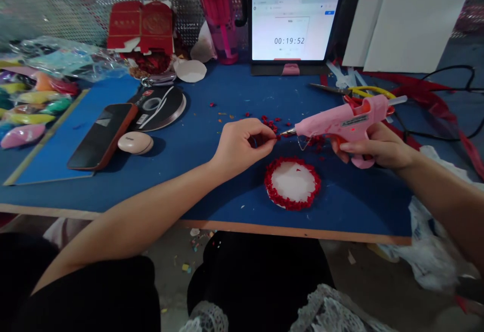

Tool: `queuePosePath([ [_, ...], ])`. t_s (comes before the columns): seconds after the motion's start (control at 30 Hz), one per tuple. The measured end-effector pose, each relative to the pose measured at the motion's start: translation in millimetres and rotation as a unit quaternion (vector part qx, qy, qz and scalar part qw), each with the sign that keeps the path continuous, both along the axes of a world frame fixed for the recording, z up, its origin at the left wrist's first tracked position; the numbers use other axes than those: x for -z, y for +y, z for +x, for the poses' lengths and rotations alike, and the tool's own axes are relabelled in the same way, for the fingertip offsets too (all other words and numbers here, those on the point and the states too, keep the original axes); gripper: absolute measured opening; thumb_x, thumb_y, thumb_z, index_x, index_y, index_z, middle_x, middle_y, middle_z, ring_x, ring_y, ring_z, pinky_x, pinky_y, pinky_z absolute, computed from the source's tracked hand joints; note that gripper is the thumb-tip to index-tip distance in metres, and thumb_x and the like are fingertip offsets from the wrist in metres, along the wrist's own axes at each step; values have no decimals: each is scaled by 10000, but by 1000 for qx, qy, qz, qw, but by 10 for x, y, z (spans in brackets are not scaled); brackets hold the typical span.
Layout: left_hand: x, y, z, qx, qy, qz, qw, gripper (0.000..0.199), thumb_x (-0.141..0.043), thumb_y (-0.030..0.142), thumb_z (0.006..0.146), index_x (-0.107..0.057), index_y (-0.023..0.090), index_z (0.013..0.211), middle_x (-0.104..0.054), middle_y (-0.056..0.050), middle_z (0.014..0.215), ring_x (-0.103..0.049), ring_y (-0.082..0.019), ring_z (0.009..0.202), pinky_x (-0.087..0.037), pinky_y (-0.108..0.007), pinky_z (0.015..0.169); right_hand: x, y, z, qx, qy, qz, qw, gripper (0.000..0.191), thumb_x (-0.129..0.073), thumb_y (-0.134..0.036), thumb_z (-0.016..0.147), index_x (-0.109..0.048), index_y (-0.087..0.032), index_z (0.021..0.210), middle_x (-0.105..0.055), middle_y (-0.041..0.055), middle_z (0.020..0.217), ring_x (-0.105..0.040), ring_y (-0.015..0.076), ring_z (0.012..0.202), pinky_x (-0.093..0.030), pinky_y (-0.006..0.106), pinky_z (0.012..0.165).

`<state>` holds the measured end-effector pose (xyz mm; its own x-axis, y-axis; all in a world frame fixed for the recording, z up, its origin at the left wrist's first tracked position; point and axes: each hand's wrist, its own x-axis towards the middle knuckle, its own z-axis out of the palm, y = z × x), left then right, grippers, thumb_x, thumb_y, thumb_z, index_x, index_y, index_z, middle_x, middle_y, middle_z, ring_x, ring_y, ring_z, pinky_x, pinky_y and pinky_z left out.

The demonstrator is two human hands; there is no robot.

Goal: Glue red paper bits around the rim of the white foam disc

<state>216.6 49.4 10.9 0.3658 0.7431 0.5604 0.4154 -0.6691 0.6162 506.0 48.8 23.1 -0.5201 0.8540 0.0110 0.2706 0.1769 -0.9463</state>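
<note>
A bare left forearm [155, 206] slants up from the lower left to mid-frame, where the left hand [242, 143] pinches its fingertips [273, 136] together. Further right, the right hand [383, 148] curls in a grip, its bare forearm [442, 196] angling down to the right edge.

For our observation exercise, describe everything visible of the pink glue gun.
The pink glue gun looks plastic, with a label, metal nozzle, wire stand and pale glue stick protruding behind. The right hand grips it by the handle, nearly level, above the table, pointing at the left hand; tip contact is unclear.
</note>
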Motion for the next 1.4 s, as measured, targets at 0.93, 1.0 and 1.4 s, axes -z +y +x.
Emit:
queuePosePath([
  [0.93, -20, -18, -4, 0, -7, -6, 1000, 92, -631, 116, 769, -714, 149, 749, -689, -2, 713, -596, -73, 608, -482, -181, 570, -8, 0, -2, -16, -15, 7, 1000, 301, -719, -433, 789, -617, -164, 704, -593, 16, 601, -540, 111, 506, -390, 229, 445],
  [1.0, -19, -20, -4, 0, -7, -6, 1000, 92, -631, 114, 771, -715, 147, 750, -690, -5, 713, -598, -73, 605, -483, -182, 569, -6, 0, 6, -21, -23, 7, 1000, 297, -709, -433, 800, -620, -164, 709, -596, 19, 607, -545, 113, 517, -396, 230, 455],
  [1.4, -41, -25, -19, -6, -46, 30, 998, 64, -666, 176, 806, -718, 183, 770, -714, -4, 753, -600, -79, 605, -511, -203, 564, -31, 53, 2, 67, -32, 77, 994, 279, -723, -438, 746, -647, -170, 753, -609, 32, 587, -545, 128, 490, -397, 246, 434],
])
